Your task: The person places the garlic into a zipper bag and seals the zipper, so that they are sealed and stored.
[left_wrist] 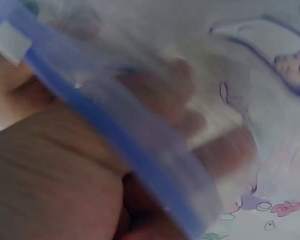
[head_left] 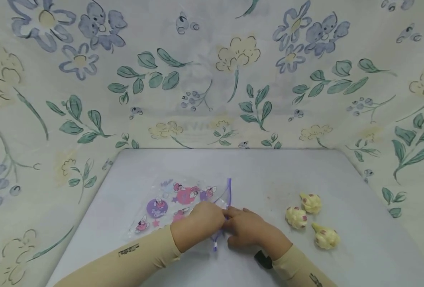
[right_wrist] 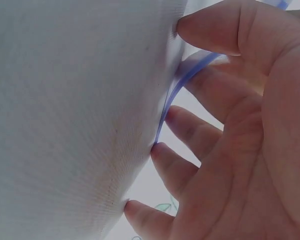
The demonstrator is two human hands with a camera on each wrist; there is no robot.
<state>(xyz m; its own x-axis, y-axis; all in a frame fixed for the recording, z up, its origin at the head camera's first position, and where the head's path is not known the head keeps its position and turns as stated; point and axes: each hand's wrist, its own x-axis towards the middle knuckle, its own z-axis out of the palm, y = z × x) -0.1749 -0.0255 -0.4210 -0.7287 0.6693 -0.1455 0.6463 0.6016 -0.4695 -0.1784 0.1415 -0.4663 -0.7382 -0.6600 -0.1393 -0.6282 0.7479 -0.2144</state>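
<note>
A clear zip bag (head_left: 156, 223) with pink and purple cartoon prints lies flat, its purple zip strip (head_left: 229, 191) to the right. My left hand (head_left: 206, 217) is at the bag's mouth. In the left wrist view its blurred fingers (left_wrist: 235, 150) show through the plastic, the blue-purple strip crossing in front of the hand. Something pale yellow lies by those fingers; I cannot tell whether they grip it. My right hand (head_left: 248, 229) rests beside the strip, fingertips (right_wrist: 165, 155) on the tabletop, fingers spread and nearly straight, touching the bag's edge. A white slider (left_wrist: 11, 42) sits on the strip.
Three pale yellow, knobbly, bulb-shaped things with pink spots lie right of my hands: one at the back (head_left: 311, 203), one to the left (head_left: 296, 217), one in front (head_left: 326, 237). Flower-printed cloth (head_left: 212, 91) walls the white table (head_left: 262, 167) behind and at both sides.
</note>
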